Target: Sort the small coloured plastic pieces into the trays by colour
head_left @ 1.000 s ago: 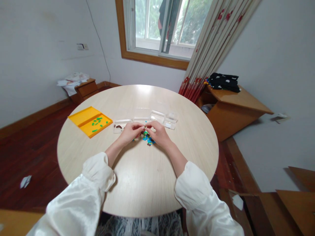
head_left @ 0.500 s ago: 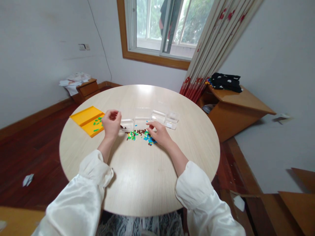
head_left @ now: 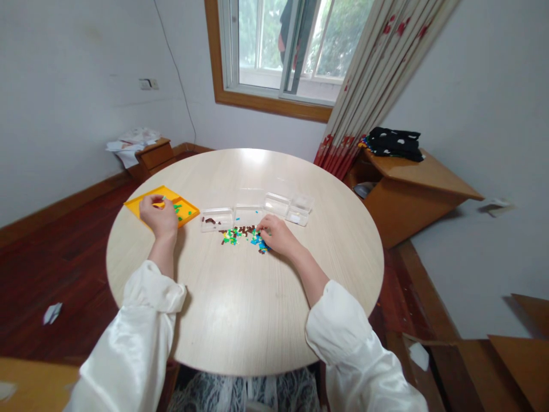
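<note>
**Early by the look of it: a few pieces boxed, a mixed heap still loose**

Probably well short of finished. In the yellow box (head_left: 134,203), a scatter of green pieces (head_left: 178,209); in the left clear box (head_left: 223,212), a few brown pieces (head_left: 210,220); in the middle clear box (head_left: 249,216), a couple of blue bits (head_left: 256,212). Left over, on the round table (head_left: 231,303) just this side of the clear boxes: a loose heap (head_left: 246,230) of brown, green, blue and yellow, apparently far more than boxed so far.

Over the yellow box, the left hand (head_left: 158,216) with curled fingers and a green speck (head_left: 163,198) at the tips; cannot tell whether pinched. Low at the blue end of the heap, the right hand (head_left: 277,233) with bent fingers; cannot tell whether holding anything.

In the way, only the hands: behind the left, part of the yellow box; behind the right, some of the heap. Farther off, papers (head_left: 137,137), a window (head_left: 266,46), a curtain (head_left: 364,86) and a black cloth (head_left: 394,143) on a wooden cabinet (head_left: 412,200).
</note>
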`<state>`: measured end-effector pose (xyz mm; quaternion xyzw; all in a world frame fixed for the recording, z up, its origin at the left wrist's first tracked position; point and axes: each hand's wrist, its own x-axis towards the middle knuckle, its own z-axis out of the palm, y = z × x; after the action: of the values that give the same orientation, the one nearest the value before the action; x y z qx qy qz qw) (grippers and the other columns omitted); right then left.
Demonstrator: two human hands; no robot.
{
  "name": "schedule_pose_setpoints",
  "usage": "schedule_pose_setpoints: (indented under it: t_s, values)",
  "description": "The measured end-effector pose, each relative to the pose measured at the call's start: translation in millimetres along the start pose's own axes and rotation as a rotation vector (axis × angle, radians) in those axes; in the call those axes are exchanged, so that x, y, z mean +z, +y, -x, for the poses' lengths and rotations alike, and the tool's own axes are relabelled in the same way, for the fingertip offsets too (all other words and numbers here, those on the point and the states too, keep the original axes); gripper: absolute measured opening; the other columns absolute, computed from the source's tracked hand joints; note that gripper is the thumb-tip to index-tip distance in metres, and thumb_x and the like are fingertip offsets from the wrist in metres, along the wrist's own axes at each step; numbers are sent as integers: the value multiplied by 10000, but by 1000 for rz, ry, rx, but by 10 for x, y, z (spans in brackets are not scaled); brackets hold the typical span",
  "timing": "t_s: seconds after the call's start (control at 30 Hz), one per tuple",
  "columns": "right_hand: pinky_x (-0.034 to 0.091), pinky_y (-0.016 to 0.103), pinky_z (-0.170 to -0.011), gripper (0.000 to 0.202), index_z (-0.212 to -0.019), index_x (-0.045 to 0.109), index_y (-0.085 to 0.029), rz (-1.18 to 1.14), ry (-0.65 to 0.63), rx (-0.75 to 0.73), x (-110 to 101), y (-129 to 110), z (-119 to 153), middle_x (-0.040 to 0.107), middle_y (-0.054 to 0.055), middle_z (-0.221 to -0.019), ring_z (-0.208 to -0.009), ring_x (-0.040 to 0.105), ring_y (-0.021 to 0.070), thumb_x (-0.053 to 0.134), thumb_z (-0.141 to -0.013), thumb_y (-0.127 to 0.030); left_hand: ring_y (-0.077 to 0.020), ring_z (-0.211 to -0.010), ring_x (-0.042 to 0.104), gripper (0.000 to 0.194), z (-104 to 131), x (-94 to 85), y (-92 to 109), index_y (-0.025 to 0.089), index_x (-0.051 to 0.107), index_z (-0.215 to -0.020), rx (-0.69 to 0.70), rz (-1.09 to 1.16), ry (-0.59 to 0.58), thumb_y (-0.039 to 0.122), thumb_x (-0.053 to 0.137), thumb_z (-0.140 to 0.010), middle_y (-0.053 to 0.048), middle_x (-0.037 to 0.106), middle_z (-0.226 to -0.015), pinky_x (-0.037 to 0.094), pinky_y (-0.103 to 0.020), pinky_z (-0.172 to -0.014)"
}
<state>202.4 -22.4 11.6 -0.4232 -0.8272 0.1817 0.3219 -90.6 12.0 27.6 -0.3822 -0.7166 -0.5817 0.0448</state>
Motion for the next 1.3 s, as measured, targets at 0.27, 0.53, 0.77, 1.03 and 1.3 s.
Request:
schedule_pose_setpoints:
  t_s: [0.27,0.53,0.77,1.03,1.3]
  values:
    - [415,263,-779,226,-736,670,-145,-15,-96,-4,-12,-43,20,573,30,-801,-791,519,130,515,-699,14,-106,-664,462,156,-16,14,-2,128,515,-795,-55,37,26,14,520,-689,32,445,-713,383,-250,-667]
    - [409,269,-772,197,-748,680,-135,48,-208,4,-78,-91,34,568,34,-786,-788,510,139,561,-662,-3,-106,-595,449,175,63,11,99,170,492,-809,20,72,20,36,522,-701,38,456,-709,414,-282,-667]
    - [399,246,-736,150,-740,671,-127,70,-225,9,-59,-57,26,561,27,-756,-749,504,122,566,-703,-25,-129,-638,448,137,217,106,171,165,527,-837,221,148,-69,88,527,-723,5,497,-740,398,-290,-652]
    - [402,242,-728,106,-784,652,-131,16,-138,60,-40,-52,19,618,39,-796,-750,532,119,556,-783,-85,-117,-593,473,54,573,143,416,178,561,-749,416,275,-395,226,538,-760,8,551,-672,393,-257,-595]
    - [411,250,-725,128,-814,630,-144,-31,-5,103,-49,-109,-8,635,33,-793,-748,548,124,508,-850,-137,-141,-676,518,111,917,145,570,191,617,-787,668,302,-867,286,560,-788,-19,608,-753,428,-279,-660]
